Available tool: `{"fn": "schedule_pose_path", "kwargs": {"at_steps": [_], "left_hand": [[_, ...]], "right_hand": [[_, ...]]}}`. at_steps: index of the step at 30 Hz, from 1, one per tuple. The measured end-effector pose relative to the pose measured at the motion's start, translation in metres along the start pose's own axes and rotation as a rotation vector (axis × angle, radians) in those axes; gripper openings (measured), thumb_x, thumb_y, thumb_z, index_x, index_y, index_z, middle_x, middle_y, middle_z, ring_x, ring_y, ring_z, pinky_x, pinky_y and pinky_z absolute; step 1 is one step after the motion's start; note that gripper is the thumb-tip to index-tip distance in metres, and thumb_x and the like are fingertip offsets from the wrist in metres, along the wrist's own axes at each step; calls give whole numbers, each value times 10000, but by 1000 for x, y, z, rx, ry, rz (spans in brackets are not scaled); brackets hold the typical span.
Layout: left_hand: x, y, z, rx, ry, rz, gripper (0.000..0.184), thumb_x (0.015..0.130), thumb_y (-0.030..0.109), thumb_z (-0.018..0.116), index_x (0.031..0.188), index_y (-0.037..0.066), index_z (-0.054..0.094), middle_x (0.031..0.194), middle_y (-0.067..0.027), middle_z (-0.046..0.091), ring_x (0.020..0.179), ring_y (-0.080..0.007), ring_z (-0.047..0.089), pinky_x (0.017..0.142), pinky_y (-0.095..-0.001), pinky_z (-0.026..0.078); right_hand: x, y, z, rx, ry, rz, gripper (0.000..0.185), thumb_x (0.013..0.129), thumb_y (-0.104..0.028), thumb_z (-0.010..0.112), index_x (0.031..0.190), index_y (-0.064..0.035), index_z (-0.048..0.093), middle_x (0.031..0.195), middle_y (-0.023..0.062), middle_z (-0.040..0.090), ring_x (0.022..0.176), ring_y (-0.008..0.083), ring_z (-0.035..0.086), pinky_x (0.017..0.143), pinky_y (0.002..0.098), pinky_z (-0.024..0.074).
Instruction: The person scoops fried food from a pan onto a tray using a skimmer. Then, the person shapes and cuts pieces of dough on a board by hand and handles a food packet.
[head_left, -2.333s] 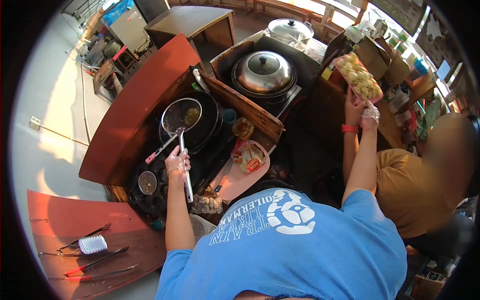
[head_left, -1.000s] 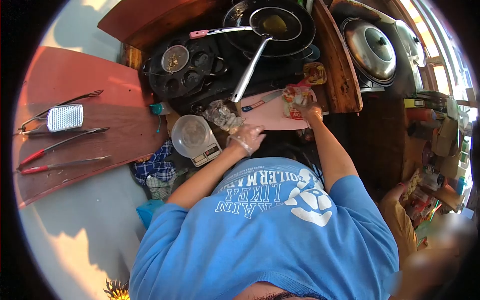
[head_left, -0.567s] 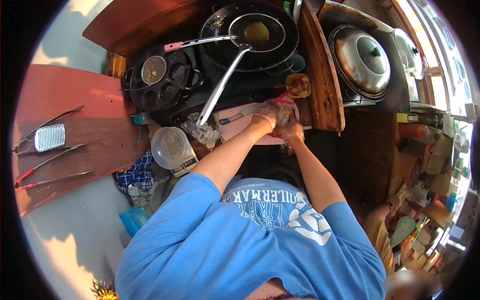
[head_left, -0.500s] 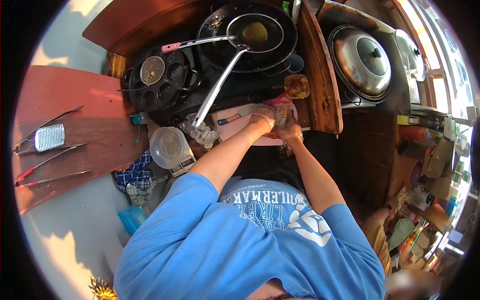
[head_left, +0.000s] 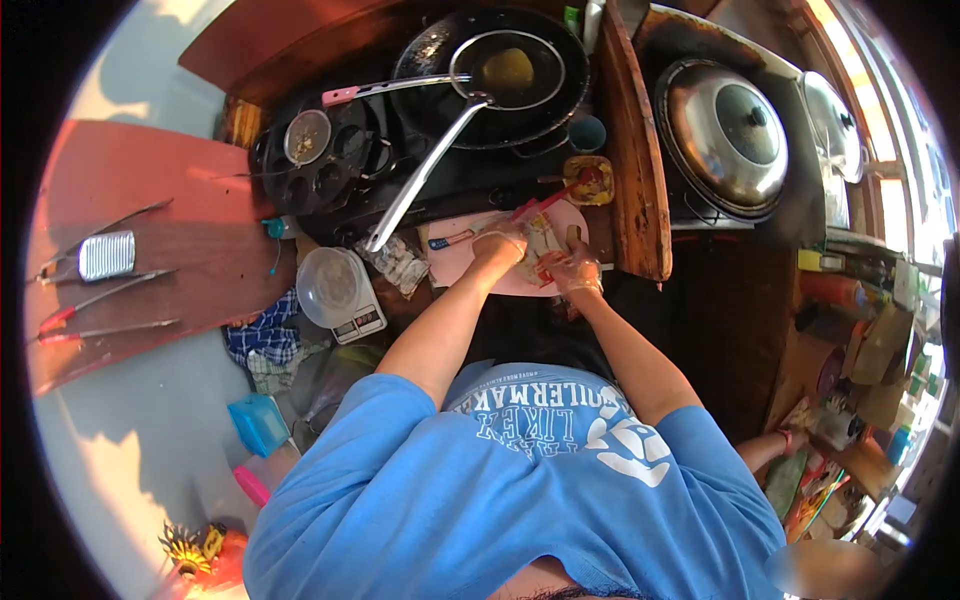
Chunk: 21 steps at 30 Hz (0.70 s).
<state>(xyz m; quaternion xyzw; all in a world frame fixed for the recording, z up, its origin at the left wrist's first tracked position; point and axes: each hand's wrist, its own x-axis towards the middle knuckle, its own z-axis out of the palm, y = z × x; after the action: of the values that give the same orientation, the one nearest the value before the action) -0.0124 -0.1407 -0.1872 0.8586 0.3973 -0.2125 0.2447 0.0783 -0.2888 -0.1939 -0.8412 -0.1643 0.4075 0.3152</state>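
Over a pink cutting board (head_left: pixel 450 265), my left hand (head_left: pixel 500 245) and my right hand (head_left: pixel 573 268) work close together, both seemingly in thin clear gloves. My left hand's fingers curl down at a pale, partly see-through item (head_left: pixel 540 238) on the board. My right hand is bent beside it, near small red bits. What either hand grips is too small and blurred to name. A knife (head_left: pixel 452 240) with a blue handle lies just left of my left hand. Behind my hands, a red strip (head_left: pixel 540 205) slants toward a tub of reddish-yellow food (head_left: pixel 590 180).
A black wok (head_left: pixel 420 60) holds a strainer (head_left: pixel 508 70) and a long-handled ladle (head_left: pixel 430 175). Left are a moulded pan (head_left: pixel 330 180), a scale (head_left: pixel 358 322) with a clear bowl, and a grater (head_left: pixel 106 256). A wooden partition (head_left: pixel 640 150) separates a lidded pot (head_left: pixel 720 135). Another person's arm (head_left: pixel 765 450) shows at right.
My hands have moved apart a little, the left leftward and the right slightly down. More of the board and the pale item shows between them. The view has shifted slightly.
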Motion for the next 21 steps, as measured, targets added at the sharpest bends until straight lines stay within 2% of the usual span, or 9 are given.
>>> {"fn": "schedule_pose_path", "kwargs": {"at_steps": [4,6,10,12,14,15,16,18,21], "left_hand": [[32,-29,38,12,-213,-82,298,867,151,563,1134,98,684,1234,-145,644,1127,-317,632,874,-404,545],[35,-37,46,174,-210,76,299,857,133,569,1130,93,684,1220,-137,652,1104,-315,643,865,-396,549],[27,-40,31,562,-204,462,216,830,177,673,1037,150,729,1103,-70,711,1025,-255,679,793,-363,558],[24,-33,29,630,-256,420,257,875,154,575,1096,122,701,1172,-90,679,1064,-281,660,850,-376,549],[27,-33,36,443,-186,175,241,880,183,588,1086,144,708,1146,-73,692,1058,-264,662,836,-377,542],[16,-20,9,718,-406,435,240,837,195,642,1056,124,711,1106,-62,707,1052,-238,665,814,-378,532],[24,-32,31,258,-305,177,229,810,180,666,1027,126,714,1050,-31,723,994,-218,684,758,-375,535],[32,-45,44,572,-274,492,187,782,167,693,963,137,725,1008,-1,731,925,-210,700,718,-376,539],[66,-76,97,403,-182,539,160,853,196,623,930,80,702,889,-54,737,833,-186,703,614,-339,527]], "right_hand": [[1,34,12,-246,146,-151,462,844,-183,690,1216,31,518,1087,144,642,962,208,654,676,350,557],[1,37,13,629,-29,146,471,874,-151,670,1282,-16,478,1153,128,625,1011,256,647,728,406,584],[17,69,21,1045,-163,129,542,860,-146,691,1336,-77,440,1200,140,608,1057,303,630,782,474,587],[25,84,33,1451,-253,231,523,872,-149,686,1338,-123,450,1217,119,609,1067,295,630,815,479,573],[25,84,32,1439,-275,258,515,879,-161,687,1335,-128,451,1217,107,610,1078,289,625,845,476,564],[26,83,31,1423,-308,283,507,885,-172,689,1333,-133,453,1218,95,611,1089,284,620,876,473,555],[26,78,28,1426,-299,292,507,885,-172,689,1333,-133,453,1218,95,611,1089,284,620,876,473,555],[28,64,22,1396,-362,268,519,891,-227,698,1339,-144,450,1232,81,608,1100,284,614,892,472,537],[27,44,21,1254,-314,374,551,900,-327,692,1356,-131,452,1234,85,600,1089,260,613,848,445,528]]}}
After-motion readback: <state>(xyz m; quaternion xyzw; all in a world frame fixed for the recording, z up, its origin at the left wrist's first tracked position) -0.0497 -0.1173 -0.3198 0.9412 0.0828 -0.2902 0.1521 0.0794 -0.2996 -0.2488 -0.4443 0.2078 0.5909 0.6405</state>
